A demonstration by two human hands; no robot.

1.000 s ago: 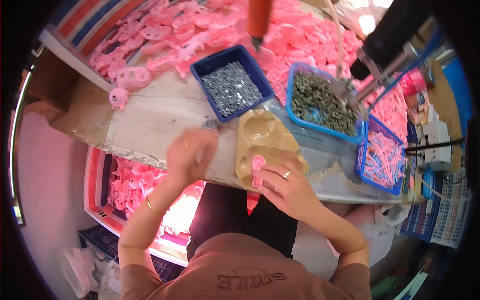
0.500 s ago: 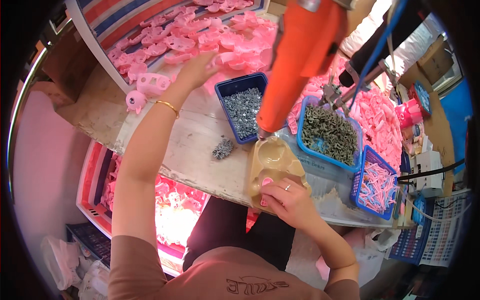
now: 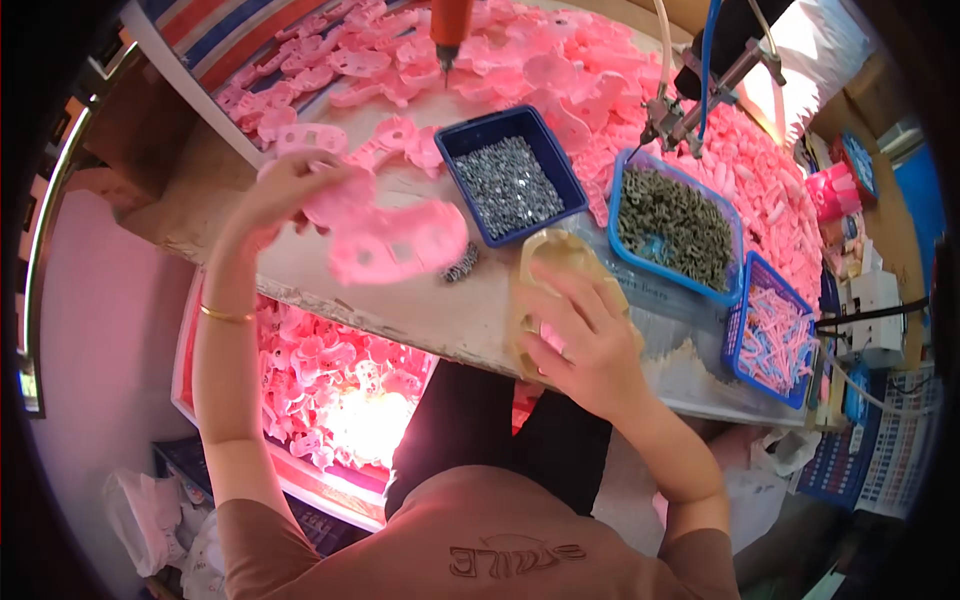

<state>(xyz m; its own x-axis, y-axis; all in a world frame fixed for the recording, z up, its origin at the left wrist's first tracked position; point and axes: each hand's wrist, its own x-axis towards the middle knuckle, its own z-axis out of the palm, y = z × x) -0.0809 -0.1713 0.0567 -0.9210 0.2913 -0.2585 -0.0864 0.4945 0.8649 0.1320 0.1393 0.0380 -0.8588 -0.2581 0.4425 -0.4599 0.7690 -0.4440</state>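
My left hand (image 3: 288,198) is closed on a pink plastic shell (image 3: 400,245), blurred by motion and held above the table left of the screw tray. It has cut-out holes, and another pink part overlaps it near my fingers. My right hand (image 3: 595,345) lies over a tan moulded fixture (image 3: 550,248) at the table's front edge, its fingers blurred but apart. Under those fingers a small pink piece (image 3: 552,338) shows in the fixture, partly covered. An orange power screwdriver (image 3: 450,25) hangs at the top, bit pointing down.
Behind the fixture stands a dark blue tray of screws (image 3: 505,185), with a small screw pile (image 3: 461,264) beside it. To the right are a blue bin of grey-green metal parts (image 3: 675,230) and a basket of pink and blue sticks (image 3: 775,335). Pink shells (image 3: 560,80) cover the back.
My left hand has come back from the far pile with a pink shell. The orange screwdriver has risen away from the fixture. My right hand's fingers have spread over the fixture.
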